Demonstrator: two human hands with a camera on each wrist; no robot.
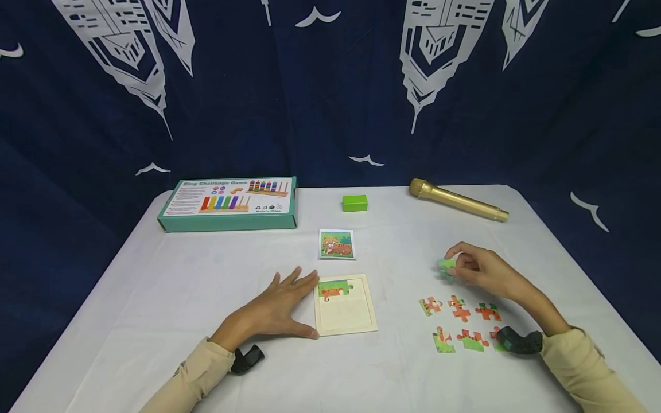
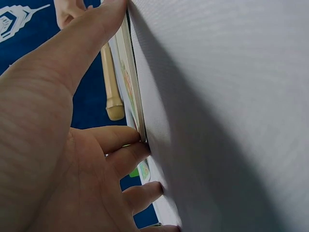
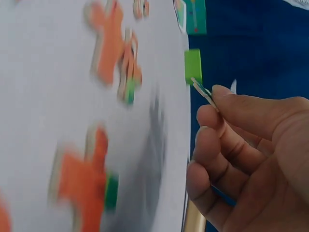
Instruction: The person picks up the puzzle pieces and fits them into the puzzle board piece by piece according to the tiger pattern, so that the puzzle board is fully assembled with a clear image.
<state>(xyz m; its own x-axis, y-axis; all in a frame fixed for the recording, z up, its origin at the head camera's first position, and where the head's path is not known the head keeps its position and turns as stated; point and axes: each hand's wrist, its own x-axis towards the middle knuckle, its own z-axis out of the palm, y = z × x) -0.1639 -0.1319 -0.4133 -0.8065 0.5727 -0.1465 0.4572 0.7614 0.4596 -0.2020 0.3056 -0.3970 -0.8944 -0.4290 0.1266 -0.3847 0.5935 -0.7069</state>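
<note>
A square wooden puzzle tray (image 1: 348, 315) lies mid-table, with joined puzzle pieces (image 1: 334, 289) in its upper left corner. My left hand (image 1: 281, 307) rests at the tray's left side, fingers spread, thumb and fingertips against its edge. In the left wrist view the thumb and index finger touch the tray's side. My right hand (image 1: 480, 268) pinches a green puzzle piece (image 1: 446, 267) between thumb and fingers above the table; the right wrist view shows that piece (image 3: 204, 93) edge-on. Below the right hand lie several loose orange and green puzzle pieces (image 1: 459, 308) in two rows.
Behind the tray lies a tiger picture card (image 1: 337, 245), and beyond it a green block (image 1: 354, 203). A teal game box (image 1: 227, 205) lies at the back left. A gold microphone-shaped object (image 1: 457, 201) lies at the back right, before a dark blue patterned cloth (image 1: 330, 103).
</note>
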